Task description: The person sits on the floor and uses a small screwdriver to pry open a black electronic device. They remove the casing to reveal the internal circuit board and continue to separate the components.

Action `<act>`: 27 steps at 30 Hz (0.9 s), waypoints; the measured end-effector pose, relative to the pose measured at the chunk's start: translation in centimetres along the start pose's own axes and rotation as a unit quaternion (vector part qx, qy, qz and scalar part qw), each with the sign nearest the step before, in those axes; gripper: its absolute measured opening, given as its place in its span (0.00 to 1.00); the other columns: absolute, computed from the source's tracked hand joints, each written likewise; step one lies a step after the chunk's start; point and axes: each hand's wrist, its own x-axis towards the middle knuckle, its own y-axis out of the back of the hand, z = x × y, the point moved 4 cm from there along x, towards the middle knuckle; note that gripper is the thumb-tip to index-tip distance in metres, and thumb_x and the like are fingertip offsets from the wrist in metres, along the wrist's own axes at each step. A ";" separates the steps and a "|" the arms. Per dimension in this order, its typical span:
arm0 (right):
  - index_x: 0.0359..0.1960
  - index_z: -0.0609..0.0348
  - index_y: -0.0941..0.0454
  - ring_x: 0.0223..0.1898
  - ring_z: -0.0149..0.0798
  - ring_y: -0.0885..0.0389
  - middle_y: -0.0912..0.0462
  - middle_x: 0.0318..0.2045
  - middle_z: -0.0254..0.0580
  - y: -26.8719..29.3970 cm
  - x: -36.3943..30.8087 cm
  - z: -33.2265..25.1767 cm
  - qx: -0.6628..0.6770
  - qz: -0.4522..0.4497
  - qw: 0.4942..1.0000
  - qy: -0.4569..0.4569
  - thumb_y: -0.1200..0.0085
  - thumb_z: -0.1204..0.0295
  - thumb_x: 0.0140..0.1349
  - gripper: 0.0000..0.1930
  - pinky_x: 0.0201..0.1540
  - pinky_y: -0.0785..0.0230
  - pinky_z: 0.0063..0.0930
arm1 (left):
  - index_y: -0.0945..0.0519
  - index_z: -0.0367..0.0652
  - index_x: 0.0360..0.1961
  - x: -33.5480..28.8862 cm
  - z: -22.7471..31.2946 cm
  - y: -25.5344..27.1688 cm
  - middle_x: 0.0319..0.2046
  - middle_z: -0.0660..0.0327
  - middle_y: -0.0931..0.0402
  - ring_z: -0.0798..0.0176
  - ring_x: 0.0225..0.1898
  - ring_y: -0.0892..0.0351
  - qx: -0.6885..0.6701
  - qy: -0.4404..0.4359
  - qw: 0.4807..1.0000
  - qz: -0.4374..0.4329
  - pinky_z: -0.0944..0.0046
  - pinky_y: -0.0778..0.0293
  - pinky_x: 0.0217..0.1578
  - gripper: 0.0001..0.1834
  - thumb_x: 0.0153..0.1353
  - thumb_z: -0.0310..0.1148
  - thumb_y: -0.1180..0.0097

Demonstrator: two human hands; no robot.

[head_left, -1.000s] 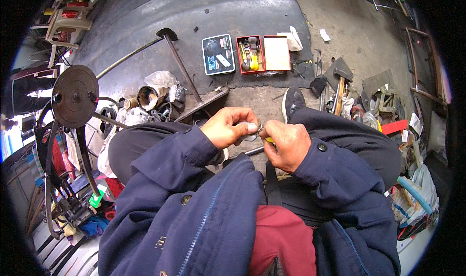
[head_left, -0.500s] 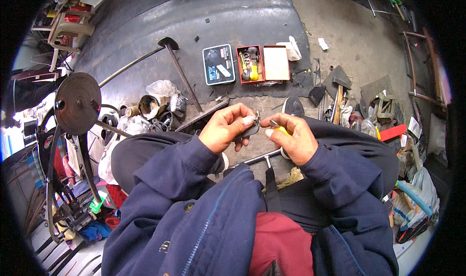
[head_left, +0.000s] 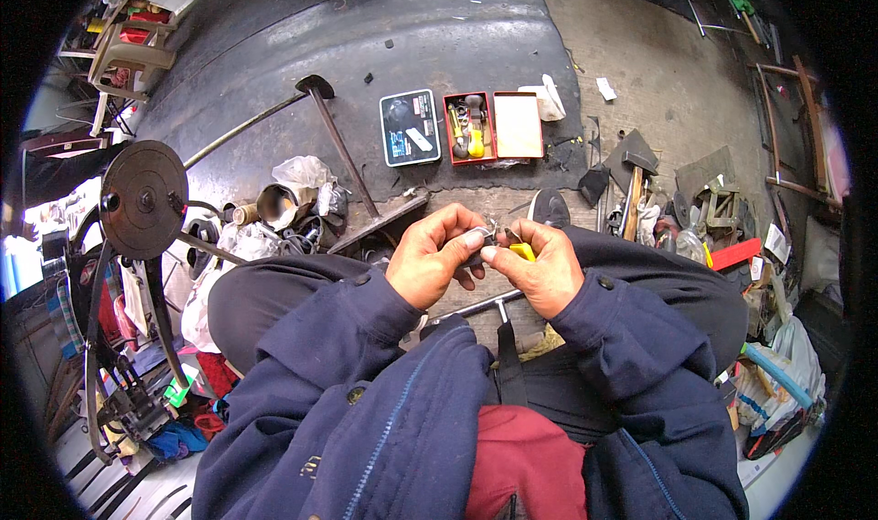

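Note:
My left hand (head_left: 432, 259) is closed round a small dark piece with metal bits (head_left: 476, 257), its thumb pressed on top. Fingers cover most of that piece, so its kind is hard to make out. In my right hand (head_left: 551, 271) is a small tool with a yellow handle (head_left: 522, 251), pinched between thumb and fingers. Its working end meets the dark piece between my two hands, which are close together above my lap. Below them lies a metal bar with a T-shaped joint (head_left: 480, 306).
Ahead on the dark mat stand a flat black case (head_left: 393, 153) and an open red box (head_left: 492, 139) of tools with its pale lid (head_left: 519, 127). A round metal disc on a stand (head_left: 144, 186) rises at left. A hammer (head_left: 634, 186) and scraps lie at right.
My right hand has moved left and brought the yellow-handled tool against the dark piece. My left hand has shifted slightly right and keeps its hold.

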 end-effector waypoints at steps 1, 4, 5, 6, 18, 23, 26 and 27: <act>0.35 0.60 0.24 0.28 0.18 0.31 0.25 0.27 0.25 0.0 -0.1 0.0 -0.002 0.000 1.000 -0.006 0.33 0.71 0.63 0.10 0.28 0.38 0.17 | 0.25 0.39 0.48 0.0 0.0 0.0 0.35 0.62 0.21 0.69 0.31 0.19 -0.002 -0.002 1.000 0.006 0.67 0.19 0.29 0.08 0.74 0.33 0.48; 0.35 0.59 0.24 0.26 0.19 0.30 0.24 0.27 0.26 -0.2 -0.3 0.4 0.009 -0.010 0.999 -0.030 0.33 0.71 0.63 0.10 0.25 0.38 0.17 | 0.26 0.40 0.47 0.1 0.0 0.6 0.35 0.63 0.21 0.69 0.32 0.18 -0.038 -0.004 0.998 0.056 0.67 0.19 0.29 0.08 0.74 0.32 0.48; 0.35 0.59 0.24 0.25 0.19 0.29 0.23 0.27 0.27 -0.4 -0.4 0.5 0.016 -0.016 0.999 -0.040 0.33 0.71 0.63 0.10 0.25 0.38 0.17 | 0.26 0.41 0.48 0.2 0.3 1.3 0.35 0.63 0.21 0.68 0.32 0.17 -0.038 -0.021 0.995 0.092 0.67 0.18 0.29 0.08 0.74 0.33 0.48; 0.35 0.59 0.24 0.25 0.19 0.29 0.23 0.27 0.27 -0.4 -0.5 0.5 0.013 -0.010 0.999 -0.028 0.33 0.71 0.63 0.10 0.25 0.38 0.17 | 0.26 0.41 0.48 0.2 0.5 1.6 0.36 0.62 0.21 0.67 0.33 0.16 -0.074 -0.038 0.993 0.083 0.67 0.17 0.29 0.08 0.74 0.33 0.48; 0.40 0.63 0.21 0.24 0.24 0.25 0.20 0.26 0.33 0.5 0.1 -0.2 0.058 -0.011 0.997 -0.044 0.35 0.69 0.63 0.11 0.27 0.34 0.19 | 0.28 0.45 0.51 0.6 -0.7 2.4 0.41 0.56 0.19 0.59 0.39 0.14 -0.179 0.029 0.982 0.044 0.55 0.14 0.32 0.15 0.73 0.43 0.47; 0.42 0.63 0.23 0.20 0.22 0.29 0.21 0.24 0.34 0.7 0.1 -0.5 0.090 -0.001 0.995 -0.051 0.36 0.71 0.64 0.11 0.23 0.38 0.15 | 0.30 0.46 0.56 0.6 -1.0 2.7 0.41 0.55 0.19 0.57 0.40 0.14 -0.211 0.039 0.976 0.043 0.52 0.14 0.32 0.17 0.73 0.43 0.47; 0.43 0.63 0.23 0.21 0.22 0.28 0.21 0.24 0.34 0.7 0.1 -0.7 0.089 -0.004 0.995 -0.037 0.37 0.72 0.64 0.11 0.24 0.37 0.15 | 0.31 0.46 0.58 0.6 -0.8 2.8 0.41 0.55 0.19 0.56 0.40 0.14 -0.221 0.031 0.974 0.040 0.52 0.14 0.31 0.18 0.74 0.42 0.48; 0.43 0.63 0.22 0.21 0.22 0.27 0.21 0.25 0.34 0.7 0.0 -0.7 0.091 -0.003 0.995 -0.033 0.37 0.72 0.64 0.10 0.25 0.37 0.15 | 0.31 0.46 0.58 0.6 -0.8 2.8 0.41 0.54 0.19 0.56 0.40 0.14 -0.226 0.027 0.973 0.041 0.53 0.15 0.31 0.18 0.74 0.42 0.49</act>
